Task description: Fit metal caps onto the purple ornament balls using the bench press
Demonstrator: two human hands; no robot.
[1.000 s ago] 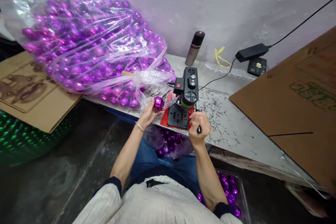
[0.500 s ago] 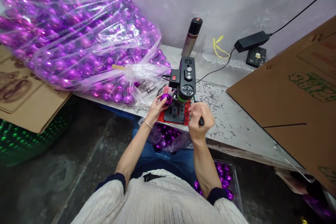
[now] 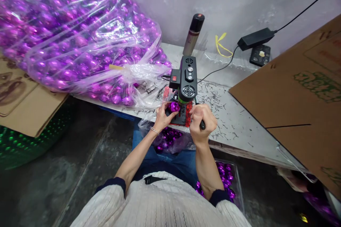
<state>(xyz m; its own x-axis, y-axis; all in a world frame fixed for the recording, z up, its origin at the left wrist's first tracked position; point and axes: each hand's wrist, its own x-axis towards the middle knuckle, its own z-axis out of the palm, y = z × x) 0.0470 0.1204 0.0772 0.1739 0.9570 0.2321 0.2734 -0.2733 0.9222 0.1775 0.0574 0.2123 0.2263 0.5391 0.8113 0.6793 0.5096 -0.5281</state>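
Observation:
Between the fingers of my left hand (image 3: 163, 117) is a shiny purple ball ornament (image 3: 174, 106), held under the head of a small black bench drill press (image 3: 188, 78). My right hand (image 3: 203, 122) is wrapped round the black-gripped lever (image 3: 202, 125) at the press's right side. The press's black base plate (image 3: 179, 118) rests on a red mat (image 3: 188, 113). Whether the ball touches the tool tip is hidden by the press head.
A big clear bag of purple balls (image 3: 80, 42) lies at the left. Behind the press stands a spray can (image 3: 193, 35). Dark shavings litter the white table (image 3: 245, 127). A cardboard box (image 3: 298, 88) is at right, and purple balls (image 3: 167, 138) sit in a bag at my lap.
My left hand has moved the purple ball right and slightly toward me, under the press head. My right hand stays round the lever.

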